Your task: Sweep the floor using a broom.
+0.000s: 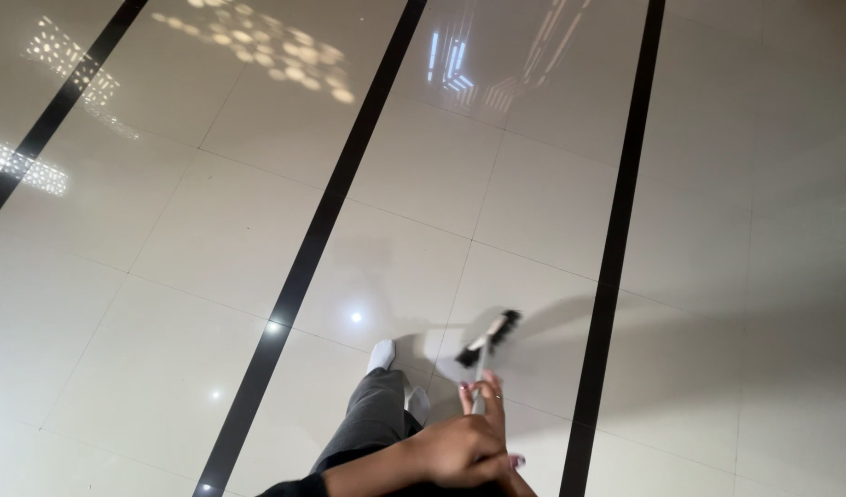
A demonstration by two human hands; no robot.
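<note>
A glossy cream tile floor (552, 202) fills the view, its pale grout lines running in a grid and ceiling lights mirrored in it as bright patches at the upper left and top middle. Three black stripes (317, 235) cross the floor on a slant from top to bottom, one at the left, one through the middle and one at the right.

At the bottom middle stands the person's grey trouser leg (368, 419), ending in a pale sock (382, 354) set on the tile between the middle and right stripes; a second sock tip shows just beside it.

Two hands meet low in the frame, stacked on a thin pale broom handle (479, 373). The nearer one, the left hand (455, 451), is curled shut around the handle's upper end. The right hand (483, 400) sits just beyond it, fingers wrapped on the handle, a ring on one finger.

The broom head (489, 337), dark bristles on a light block, rests on the floor straight ahead of the hands, close past the right hand's fingertips and right of the sock, throwing a soft shadow toward the right stripe.
</note>
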